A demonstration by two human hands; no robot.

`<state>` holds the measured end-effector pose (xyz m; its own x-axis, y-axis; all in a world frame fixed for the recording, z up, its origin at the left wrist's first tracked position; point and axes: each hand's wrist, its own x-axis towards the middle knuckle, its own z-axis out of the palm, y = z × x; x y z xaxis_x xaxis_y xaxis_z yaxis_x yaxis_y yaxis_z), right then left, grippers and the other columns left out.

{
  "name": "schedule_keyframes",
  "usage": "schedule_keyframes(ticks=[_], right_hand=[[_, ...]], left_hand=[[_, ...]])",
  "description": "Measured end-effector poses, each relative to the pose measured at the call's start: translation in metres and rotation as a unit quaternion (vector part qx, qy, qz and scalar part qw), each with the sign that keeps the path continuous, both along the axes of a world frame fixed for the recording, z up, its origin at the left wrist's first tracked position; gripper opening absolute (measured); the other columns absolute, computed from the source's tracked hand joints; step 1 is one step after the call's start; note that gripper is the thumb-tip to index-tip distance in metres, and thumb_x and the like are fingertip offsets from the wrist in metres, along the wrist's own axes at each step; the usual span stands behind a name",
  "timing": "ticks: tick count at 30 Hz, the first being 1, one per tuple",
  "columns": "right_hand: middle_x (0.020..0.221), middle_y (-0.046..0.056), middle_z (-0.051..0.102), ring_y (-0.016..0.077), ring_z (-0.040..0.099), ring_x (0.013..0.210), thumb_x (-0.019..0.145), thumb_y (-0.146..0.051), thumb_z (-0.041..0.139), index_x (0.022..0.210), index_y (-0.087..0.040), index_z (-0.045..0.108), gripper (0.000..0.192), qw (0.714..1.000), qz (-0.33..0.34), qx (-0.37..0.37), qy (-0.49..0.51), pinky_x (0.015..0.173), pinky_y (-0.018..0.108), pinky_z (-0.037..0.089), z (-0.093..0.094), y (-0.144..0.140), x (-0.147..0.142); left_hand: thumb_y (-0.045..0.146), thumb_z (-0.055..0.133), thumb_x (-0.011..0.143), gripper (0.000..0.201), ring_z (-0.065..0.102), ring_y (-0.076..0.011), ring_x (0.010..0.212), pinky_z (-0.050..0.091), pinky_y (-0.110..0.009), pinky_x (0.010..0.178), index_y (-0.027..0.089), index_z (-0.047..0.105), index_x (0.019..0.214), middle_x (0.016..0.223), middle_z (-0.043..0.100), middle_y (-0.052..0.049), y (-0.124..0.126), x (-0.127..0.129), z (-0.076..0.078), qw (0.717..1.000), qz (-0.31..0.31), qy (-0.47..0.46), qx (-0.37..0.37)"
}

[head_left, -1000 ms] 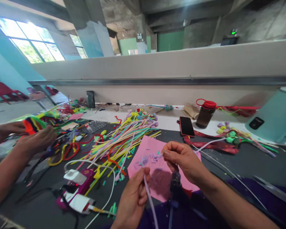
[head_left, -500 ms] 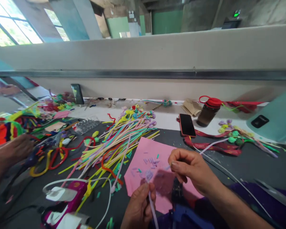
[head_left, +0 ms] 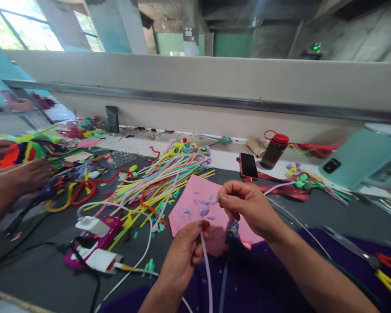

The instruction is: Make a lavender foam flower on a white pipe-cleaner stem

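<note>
- Since the earlier frame the right hand point(head_left: 247, 208) has lifted a little and drawn closer to the left hand point(head_left: 184, 252), so the coiled tip of the lilac pipe cleaner point(head_left: 206, 243) now sits between the two thumbs.
- The pipe cleaner stands almost upright over the pink sheet point(head_left: 195, 204); the left fingers are closed around its stem, and the right fingers are pinched shut on its free end near the coil (the exact contact is tiny and hard to read).
- If the left grip loosens, the coil could spring open, since the fuzzy wire looks stiff; a hard tug from the right could also pull the end out of the curl.
- Small cut bits lie loose on the pink sheet and could scatter if a wrist brushes them.
- Beyond it a heap of coloured pipe cleaners point(head_left: 163, 178) spreads over the dark desk point(head_left: 35, 278), with a phone point(head_left: 248, 165) and a bottle point(head_left: 273, 150) further back.
- Another person's hand point(head_left: 16, 182) rests at the left edge, its fingers blurred.
- The stem's lower end runs out of view, and a dark tool point(head_left: 232, 230) under the right wrist is mostly hidden.
</note>
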<state>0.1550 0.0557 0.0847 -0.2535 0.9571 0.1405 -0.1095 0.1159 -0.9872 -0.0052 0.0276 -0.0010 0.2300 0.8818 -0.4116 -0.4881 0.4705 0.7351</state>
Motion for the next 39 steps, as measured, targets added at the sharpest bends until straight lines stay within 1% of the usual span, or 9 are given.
schedule_keyframes(ticks=[4,9,12,17,24,27,30,35,39], right_hand=[[0.049,-0.007,0.046,0.0037,0.04,0.038,0.073,-0.024,0.06,0.068,-0.015,0.054,0.012,0.999,-0.035,0.001,-0.005,0.037,0.015,0.028,-0.002,-0.014,0.01],[0.044,-0.008,0.047,0.0034,0.039,0.033,0.072,-0.026,0.061,0.067,-0.015,0.053,0.014,0.996,-0.042,-0.081,0.015,0.035,0.015,0.025,-0.038,-0.035,0.026],[0.046,-0.007,0.048,0.0036,0.04,0.036,0.072,-0.025,0.06,0.067,-0.015,0.053,0.014,0.993,-0.038,-0.102,0.033,0.036,0.015,0.025,-0.06,-0.042,0.039],[0.046,-0.007,0.048,0.0033,0.037,0.036,0.071,-0.027,0.062,0.067,-0.014,0.053,0.016,0.991,-0.055,-0.109,0.053,0.037,0.015,0.024,-0.078,-0.037,0.06],[0.052,-0.005,0.048,0.0038,0.038,0.04,0.069,-0.028,0.065,0.065,-0.013,0.054,0.019,0.994,-0.019,-0.108,0.032,0.039,0.016,0.026,-0.082,-0.025,0.078],[0.052,-0.005,0.047,0.0039,0.037,0.04,0.07,-0.03,0.064,0.066,-0.013,0.055,0.02,0.995,0.0,-0.102,0.015,0.039,0.017,0.026,-0.083,-0.022,0.085],[0.05,-0.005,0.047,0.005,0.038,0.04,0.071,-0.033,0.064,0.066,-0.014,0.054,0.022,0.995,-0.016,-0.102,-0.015,0.04,0.018,0.026,-0.083,-0.02,0.088],[0.05,-0.006,0.047,0.0049,0.037,0.039,0.069,-0.036,0.066,0.065,-0.015,0.052,0.025,0.99,-0.063,-0.127,0.01,0.039,0.018,0.025,-0.078,-0.028,0.076],[0.047,-0.006,0.047,0.0043,0.036,0.037,0.072,-0.038,0.064,0.066,-0.015,0.051,0.027,0.987,-0.046,-0.15,0.031,0.038,0.017,0.021,-0.073,-0.037,0.056]], left_hand=[[0.033,0.065,0.069,0.024,0.031,0.0014,0.034,0.016,-0.012,0.031,0.012,0.063,0.079,0.057,0.054,0.003,0.002,0.003,0.001,1.0,-0.016,0.008,0.002],[0.032,0.065,0.068,0.024,0.032,0.0015,0.034,0.019,-0.01,0.03,0.012,0.062,0.081,0.06,0.057,0.002,0.002,0.003,0.004,1.0,-0.023,0.005,-0.015],[0.03,0.065,0.069,0.022,0.031,0.0016,0.033,0.02,-0.009,0.029,0.012,0.062,0.081,0.058,0.056,0.003,0.004,0.002,0.004,1.0,-0.016,0.0,-0.012],[0.027,0.066,0.068,0.021,0.033,0.0007,0.035,0.023,-0.009,0.029,0.01,0.062,0.081,0.06,0.058,0.0,0.006,0.003,0.002,1.0,-0.01,0.001,-0.017],[0.029,0.067,0.067,0.021,0.033,0.0009,0.033,0.022,-0.009,0.028,0.01,0.063,0.076,0.057,0.059,0.0,0.004,0.004,0.004,1.0,-0.012,0.01,-0.007],[0.03,0.066,0.067,0.021,0.034,0.0007,0.032,0.021,-0.01,0.028,0.011,0.063,0.075,0.056,0.059,0.0,0.006,0.01,0.01,1.0,-0.028,0.008,0.004],[0.031,0.064,0.069,0.023,0.034,-0.0003,0.031,0.021,-0.012,0.027,0.011,0.063,0.08,0.059,0.062,-0.001,0.008,0.018,0.019,0.998,-0.057,0.003,0.036],[0.03,0.063,0.07,0.023,0.038,-0.0015,0.032,0.026,-0.013,0.029,0.01,0.063,0.081,0.059,0.061,-0.002,0.01,0.028,0.022,0.996,-0.084,0.006,0.026],[0.028,0.064,0.069,0.022,0.042,-0.0019,0.035,0.029,-0.011,0.029,0.009,0.064,0.081,0.06,0.061,-0.001,0.009,0.029,0.015,0.995,-0.098,-0.003,0.011]])
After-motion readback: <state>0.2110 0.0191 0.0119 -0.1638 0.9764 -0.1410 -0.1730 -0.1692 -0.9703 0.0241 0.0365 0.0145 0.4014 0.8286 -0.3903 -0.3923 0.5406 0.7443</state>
